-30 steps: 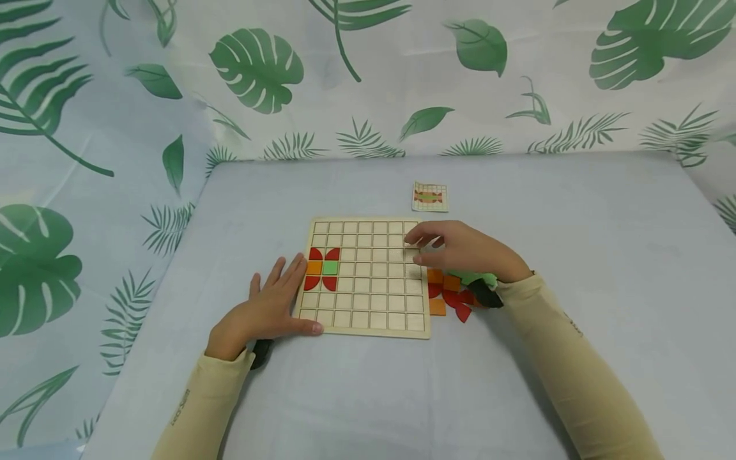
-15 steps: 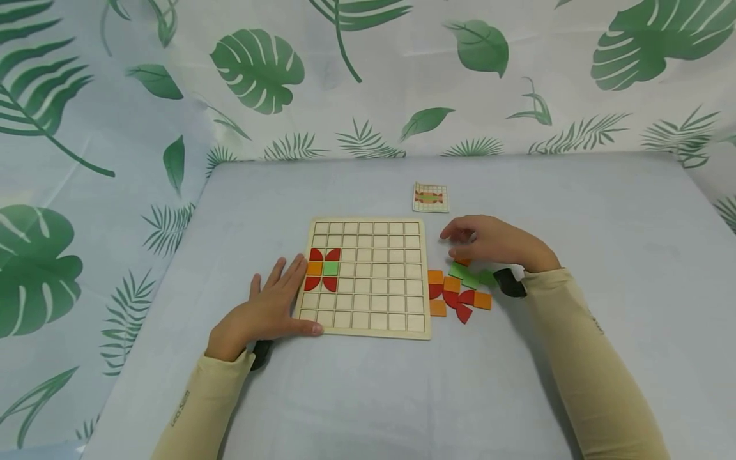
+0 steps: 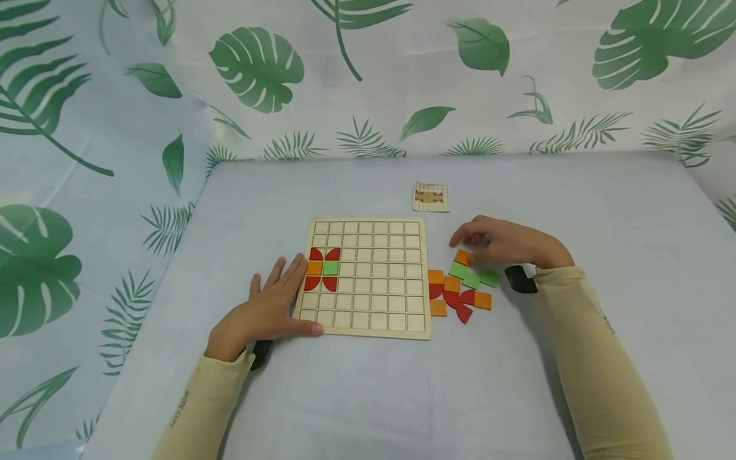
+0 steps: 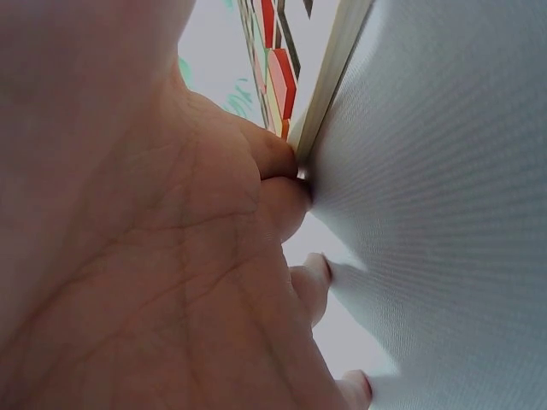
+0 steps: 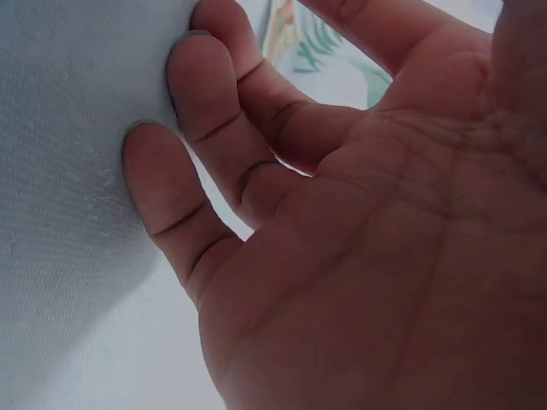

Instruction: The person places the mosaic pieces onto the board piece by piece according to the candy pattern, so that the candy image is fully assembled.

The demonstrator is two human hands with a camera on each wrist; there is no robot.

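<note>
Wooden board (image 3: 368,278) under left hand (image 3: 261,313); right hand (image 3: 506,243) over tiles (image 3: 462,287)

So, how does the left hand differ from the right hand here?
The left hand lies flat with straight fingers against the board; the right hand has loosely bent fingers and touches no board. The left hand sits at the board's left edge; the right hand is above the loose tiles, its fingertips on the cloth. Both hold nothing.
</note>
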